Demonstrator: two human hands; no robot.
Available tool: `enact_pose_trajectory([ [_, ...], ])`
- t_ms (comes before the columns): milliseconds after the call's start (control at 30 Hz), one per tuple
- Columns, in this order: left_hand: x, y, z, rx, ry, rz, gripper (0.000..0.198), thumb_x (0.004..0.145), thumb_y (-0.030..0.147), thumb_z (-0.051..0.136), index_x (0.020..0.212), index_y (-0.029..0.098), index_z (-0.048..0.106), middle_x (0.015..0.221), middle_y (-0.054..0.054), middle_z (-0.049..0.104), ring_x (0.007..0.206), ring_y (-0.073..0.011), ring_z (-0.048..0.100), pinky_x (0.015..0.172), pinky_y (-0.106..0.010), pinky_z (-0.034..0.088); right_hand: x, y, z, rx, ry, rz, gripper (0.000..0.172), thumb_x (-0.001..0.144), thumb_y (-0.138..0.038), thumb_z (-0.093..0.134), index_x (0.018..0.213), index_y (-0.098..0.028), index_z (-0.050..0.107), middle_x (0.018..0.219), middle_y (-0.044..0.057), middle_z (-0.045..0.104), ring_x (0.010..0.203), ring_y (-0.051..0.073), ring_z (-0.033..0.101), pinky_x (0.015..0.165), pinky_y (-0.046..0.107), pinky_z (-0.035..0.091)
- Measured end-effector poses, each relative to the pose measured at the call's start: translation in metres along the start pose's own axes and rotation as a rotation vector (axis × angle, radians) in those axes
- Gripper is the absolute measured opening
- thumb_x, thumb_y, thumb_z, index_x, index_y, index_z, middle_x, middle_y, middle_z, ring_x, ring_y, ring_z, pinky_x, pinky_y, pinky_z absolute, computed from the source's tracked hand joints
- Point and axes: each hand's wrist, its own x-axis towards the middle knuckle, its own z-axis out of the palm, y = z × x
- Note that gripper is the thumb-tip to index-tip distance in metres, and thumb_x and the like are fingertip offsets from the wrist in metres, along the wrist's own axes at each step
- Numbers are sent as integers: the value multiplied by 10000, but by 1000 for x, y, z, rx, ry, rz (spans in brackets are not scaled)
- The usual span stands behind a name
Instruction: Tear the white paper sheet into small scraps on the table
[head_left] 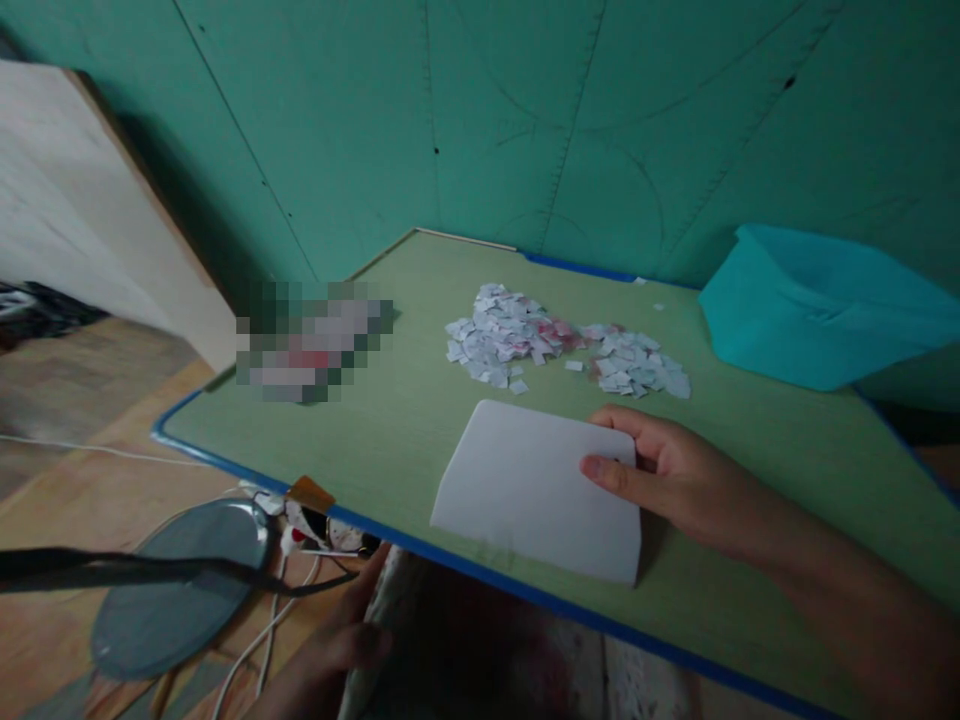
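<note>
My right hand (660, 475) grips the right edge of a blank white paper (532, 490), thumb on top and fingers behind it. The paper looks folded or stacked, and it slants over the near part of the pale green table. Past it lie a larger heap of small paper scraps (499, 335) and a smaller heap of scraps (637, 362), some tinted pink. Low in the view, under the table's front edge, my left hand (334, 645) is against a whitish upright edge (382, 610). Dimness and blur hide how its fingers are set.
A turquoise fabric bag (810, 310) stands at the table's right, against the green wall (495, 130). A pixelated item (319, 345) lies on the left. Below are a grey oval lid-like disc (184, 590), white cables (262, 630) and a dark strap (150, 568).
</note>
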Motion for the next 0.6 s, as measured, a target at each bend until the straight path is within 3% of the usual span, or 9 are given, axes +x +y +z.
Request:
enact_pose_trajectory([
  [133,-9,6,-3,40,70,-28,795,469,198,640,1229,213,407,637,-21,707,1029,-330,511,834,-396,439,-1,-1,3,-15,-35,1,233,738,-402,514,846,-200,473,716,-6,561,610,109,520,486,198,386],
  [333,-12,12,0,65,21,-47,571,486,239,633,1054,242,582,629,-10,704,979,-330,548,828,-427,451,-2,-3,5,-10,-45,6,242,730,-411,516,829,-195,470,705,-6,553,599,111,516,477,198,381],
  [467,-4,10,1,167,11,120,384,414,255,691,797,276,675,603,1,699,946,-316,563,797,-365,474,-3,-3,4,-91,-60,-13,233,730,-407,519,782,-185,470,674,-11,539,574,100,499,462,187,365],
  [533,-2,10,-5,209,20,175,368,404,249,719,769,285,680,568,20,690,848,-290,605,735,-327,499,-4,-2,4,-122,-74,-10,233,742,-409,506,798,-186,467,696,-5,550,591,104,509,471,189,368],
  [600,-3,10,-16,237,50,128,422,433,222,731,845,294,669,518,48,678,634,-243,639,613,-307,523,-4,-2,4,-123,-80,-8,239,748,-414,495,819,-188,463,726,3,563,621,114,524,488,195,379],
])
